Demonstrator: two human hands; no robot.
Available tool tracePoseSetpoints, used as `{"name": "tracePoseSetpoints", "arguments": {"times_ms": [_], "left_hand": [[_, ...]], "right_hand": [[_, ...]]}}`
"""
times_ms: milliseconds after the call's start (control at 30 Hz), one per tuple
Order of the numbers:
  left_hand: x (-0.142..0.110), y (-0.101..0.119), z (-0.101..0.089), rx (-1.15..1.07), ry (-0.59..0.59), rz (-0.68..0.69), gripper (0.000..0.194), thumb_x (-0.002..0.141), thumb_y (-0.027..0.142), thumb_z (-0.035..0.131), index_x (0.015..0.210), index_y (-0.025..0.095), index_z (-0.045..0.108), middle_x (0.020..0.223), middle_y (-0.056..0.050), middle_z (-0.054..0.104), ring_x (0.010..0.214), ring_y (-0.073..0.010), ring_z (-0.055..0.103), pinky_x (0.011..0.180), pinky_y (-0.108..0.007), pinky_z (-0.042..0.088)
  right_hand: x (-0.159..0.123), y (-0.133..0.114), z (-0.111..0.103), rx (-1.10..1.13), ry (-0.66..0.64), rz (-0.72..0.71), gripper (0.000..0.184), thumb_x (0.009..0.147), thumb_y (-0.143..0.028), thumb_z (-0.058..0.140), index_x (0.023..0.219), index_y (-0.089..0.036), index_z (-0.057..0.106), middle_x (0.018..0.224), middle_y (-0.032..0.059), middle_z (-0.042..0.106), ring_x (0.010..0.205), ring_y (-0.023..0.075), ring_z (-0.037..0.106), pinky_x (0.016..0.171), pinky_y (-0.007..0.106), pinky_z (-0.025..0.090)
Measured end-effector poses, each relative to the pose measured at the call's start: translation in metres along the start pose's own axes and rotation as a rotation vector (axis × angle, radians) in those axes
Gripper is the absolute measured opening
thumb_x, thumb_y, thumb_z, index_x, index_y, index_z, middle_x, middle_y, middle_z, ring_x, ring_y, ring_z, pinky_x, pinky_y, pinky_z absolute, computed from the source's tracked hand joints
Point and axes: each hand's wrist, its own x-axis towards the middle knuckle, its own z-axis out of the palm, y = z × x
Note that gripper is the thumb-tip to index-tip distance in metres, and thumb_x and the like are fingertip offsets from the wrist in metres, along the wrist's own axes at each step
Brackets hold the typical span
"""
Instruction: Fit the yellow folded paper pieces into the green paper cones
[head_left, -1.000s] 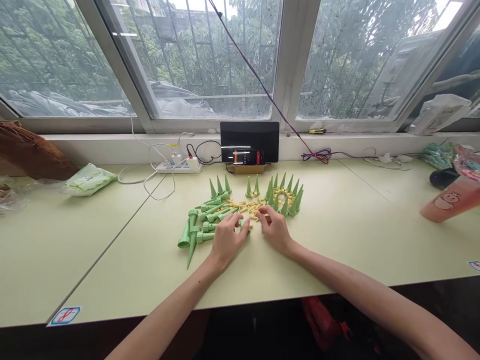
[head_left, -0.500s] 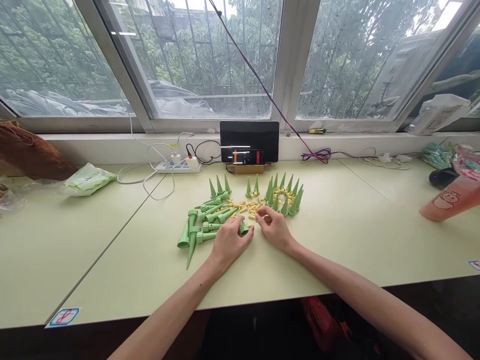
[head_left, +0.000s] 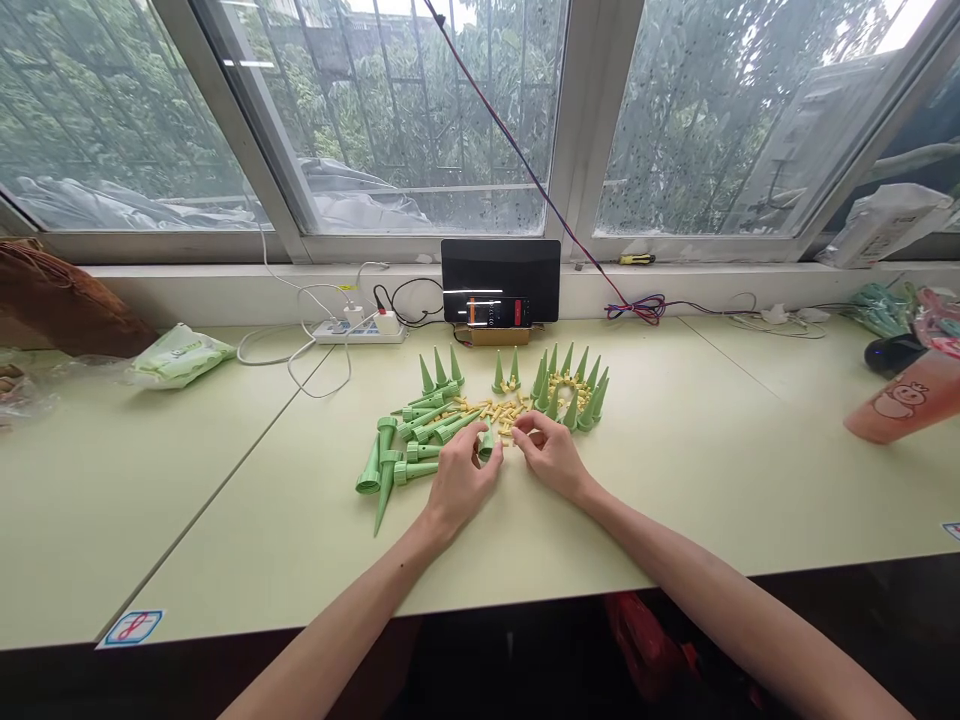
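My left hand (head_left: 463, 468) is closed on a green plastic watering spike (head_left: 487, 443), its wide open end towards me. Just to the right, my right hand (head_left: 551, 452) has thumb and forefinger pinched together by the small yellow pegs (head_left: 510, 411); what lies between the fingertips is too small to make out. Several loose green spikes (head_left: 386, 490) lie heaped left of my left hand. Beyond my right hand, more green spikes (head_left: 601, 395) stand points up in a ring around yellow pegs. Two upright spikes (head_left: 498, 373) stand at the middle, and several others (head_left: 426, 375) to their left.
Behind the pegs, a phone (head_left: 498, 312) leans on a black screen (head_left: 501, 262). A power strip (head_left: 360, 332) with white cables lies by the window. To the left is a green-white packet (head_left: 182, 357); at far right, a pink cup (head_left: 896, 402).
The spike in my left hand has tipped more upright and moved slightly left, its open end now turned towards me. My right hand stays almost where it was.
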Motion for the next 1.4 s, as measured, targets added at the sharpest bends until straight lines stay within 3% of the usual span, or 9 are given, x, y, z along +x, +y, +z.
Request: {"name": "tracePoseSetpoints", "arguments": {"times_ms": [300,500,633,833,1000,1167,1333,1400], "left_hand": [[0.0023,0.0051,-0.0069,-0.14,-0.117,-0.265,0.033,0.08,0.045,0.066,0.098,0.021,0.053,0.068,0.007,0.045,0.045,-0.0065,0.043,0.047,-0.021,0.035],[0.0019,0.0069,-0.0073,-0.469,-0.213,-0.426,0.035,0.079,0.043,0.067,0.102,0.023,0.05,0.079,0.006,0.044,0.039,-0.0081,0.054,0.034,-0.021,0.039],[0.0026,0.005,-0.0073,-0.52,-0.231,-0.408,0.031,0.08,0.037,0.066,0.103,0.022,0.054,0.079,0.005,0.044,0.041,-0.0083,0.058,0.037,-0.021,0.044],[0.0037,0.0024,-0.0078,-0.556,-0.341,-0.428,0.042,0.081,0.034,0.065,0.119,0.023,0.051,0.087,0.002,0.051,0.041,-0.0078,0.058,0.035,-0.02,0.045],[0.003,0.0041,-0.0083,-0.565,-0.372,-0.394,0.036,0.084,0.036,0.064,0.116,0.022,0.056,0.091,0.0,0.051,0.043,-0.0081,0.06,0.036,-0.021,0.047],[0.0022,0.0063,-0.0099,-0.546,-0.303,-0.366,0.036,0.085,0.034,0.062,0.119,0.023,0.058,0.093,-0.001,0.053,0.043,-0.007,0.058,0.039,-0.023,0.05],[-0.0002,0.0079,-0.0098,-0.462,-0.24,-0.322,0.036,0.088,0.032,0.059,0.123,0.024,0.059,0.074,0.003,0.055,0.042,-0.0069,0.05,0.04,-0.02,0.045],[-0.001,0.0083,-0.0083,-0.395,-0.164,-0.256,0.034,0.088,0.032,0.059,0.12,0.024,0.061,0.074,0.002,0.056,0.044,-0.0078,0.05,0.041,-0.02,0.045]], "right_hand": [[0.0016,0.0028,-0.0008,0.027,-0.029,0.043,0.021,0.089,-0.039,0.058,0.085,-0.019,0.058,0.075,0.0001,0.057,0.05,0.0106,0.049,0.043,0.024,0.036],[0.0013,0.0032,-0.0001,0.024,-0.037,0.041,0.02,0.089,-0.039,0.058,0.085,-0.019,0.059,0.072,-0.0006,0.057,0.05,0.0104,0.048,0.043,0.023,0.035],[0.0007,0.0017,0.0001,0.022,-0.041,0.025,0.02,0.089,-0.039,0.059,0.085,-0.019,0.059,0.073,0.0003,0.059,0.053,0.0119,0.051,0.044,0.024,0.038],[0.0008,0.0003,-0.0001,0.016,-0.059,0.03,0.023,0.089,-0.042,0.059,0.084,-0.02,0.059,0.071,0.0004,0.06,0.054,0.0133,0.053,0.046,0.024,0.04],[0.0003,0.0001,-0.001,0.013,-0.069,0.022,0.023,0.089,-0.042,0.059,0.085,-0.02,0.06,0.071,0.0,0.059,0.053,0.0128,0.051,0.046,0.025,0.039],[-0.0015,-0.0019,-0.0016,0.027,-0.01,0.012,0.024,0.091,-0.043,0.058,0.089,-0.019,0.06,0.078,0.002,0.061,0.054,0.0124,0.053,0.048,0.026,0.038],[-0.0042,-0.0024,-0.002,0.027,0.03,-0.01,0.024,0.091,-0.044,0.057,0.089,-0.02,0.058,0.081,0.0028,0.062,0.055,0.0127,0.054,0.048,0.026,0.039],[-0.0048,-0.0026,-0.002,0.019,0.029,-0.014,0.025,0.091,-0.045,0.057,0.089,-0.02,0.058,0.081,0.0029,0.062,0.055,0.0132,0.055,0.048,0.026,0.039]]}}
